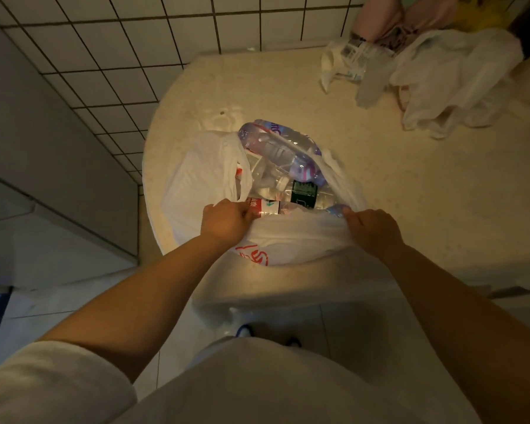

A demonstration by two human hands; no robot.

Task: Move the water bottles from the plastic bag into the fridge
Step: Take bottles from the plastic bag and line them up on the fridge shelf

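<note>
Both hands are on the plastic bag (288,243), sitting near the front edge of the counter (410,185). My left hand (227,223) has its fingers curled, pinching the near rim on the left; my right hand (372,229) is pinching the same rim on the right. I'm spreading the mouth wide.

Inside, the water bottles are all still in a jumble: a big clear bottle (280,151) with a purple label lies across the top at the far side, a red-labelled bottle (265,208) lies just beside my left fingers, and a dark green label (304,191) shows in the middle.

To do this well, I think I should keep one hand holding the rim open and reach in with the other for the top bottle first, since it lies over the rest.

Far right on the counter lie crumpled white bags (447,81). The fridge isn't clearly in sight, so I'll have to turn for it.
</note>
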